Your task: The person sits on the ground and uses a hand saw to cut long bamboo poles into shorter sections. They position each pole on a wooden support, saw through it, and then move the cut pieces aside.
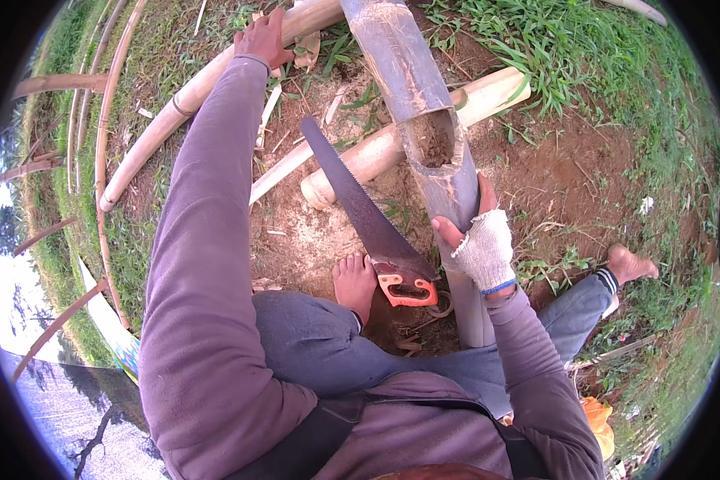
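Observation:
My left hand (262, 42), reaching far forward, has its fingers curled over a pale bamboo pole (148, 142) at the upper left. A fingerless white knit glove covers my right hand (485, 244), which grips a thick grey bamboo pole (392, 60). This pole runs from the top toward my legs and has a cut-out hole (435, 138) in its upper side. It crosses over a shorter pale bamboo piece (360, 164) on the ground. A handsaw (363, 206) with an orange handle (408, 291) lies left of the grey pole, held by neither hand.
My bare left foot (354, 282) is beside the saw handle; the other foot (630, 262) is out to the right. Sawdust and split bamboo strips (282, 170) lie on bare soil. Thin poles (106, 152) stand left. Grass (504, 36) surrounds the soil, and an orange bag (598, 424) lies lower right.

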A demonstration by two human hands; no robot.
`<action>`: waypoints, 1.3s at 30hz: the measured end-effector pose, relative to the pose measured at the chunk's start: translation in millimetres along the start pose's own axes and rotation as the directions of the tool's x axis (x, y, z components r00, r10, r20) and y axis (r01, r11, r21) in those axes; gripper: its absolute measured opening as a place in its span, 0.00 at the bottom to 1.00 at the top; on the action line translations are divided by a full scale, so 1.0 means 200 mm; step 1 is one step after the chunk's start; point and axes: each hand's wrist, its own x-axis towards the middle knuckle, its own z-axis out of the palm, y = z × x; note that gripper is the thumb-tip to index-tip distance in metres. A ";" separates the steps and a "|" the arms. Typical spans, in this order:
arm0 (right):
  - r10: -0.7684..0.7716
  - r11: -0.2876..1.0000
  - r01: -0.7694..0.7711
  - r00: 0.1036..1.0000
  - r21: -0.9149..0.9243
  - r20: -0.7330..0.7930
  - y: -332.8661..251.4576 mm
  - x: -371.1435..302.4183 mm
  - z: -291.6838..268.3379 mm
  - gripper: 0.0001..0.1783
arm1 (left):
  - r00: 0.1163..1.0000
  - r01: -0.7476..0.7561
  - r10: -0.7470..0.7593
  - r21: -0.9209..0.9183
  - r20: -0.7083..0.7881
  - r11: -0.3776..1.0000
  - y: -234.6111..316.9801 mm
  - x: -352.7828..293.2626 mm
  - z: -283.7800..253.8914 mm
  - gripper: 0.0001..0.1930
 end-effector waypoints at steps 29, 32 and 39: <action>-0.059 0.978 0.042 0.995 -0.203 -0.079 -0.01 -0.01 0.03 0.61 | 0.906 -0.210 0.129 -0.163 -0.403 0.964 -0.36 -0.11 -0.40 0.45; 0.022 0.980 -0.033 0.998 -0.196 -0.055 -0.04 0.02 0.02 0.61 | 0.996 -0.069 0.061 -0.131 -0.064 0.989 -0.33 -0.02 -0.37 0.46; 0.094 0.976 -0.097 0.995 -0.196 -0.021 -0.08 0.02 0.01 0.61 | 0.993 -0.054 0.039 -0.137 -0.110 0.989 -0.30 0.01 -0.30 0.41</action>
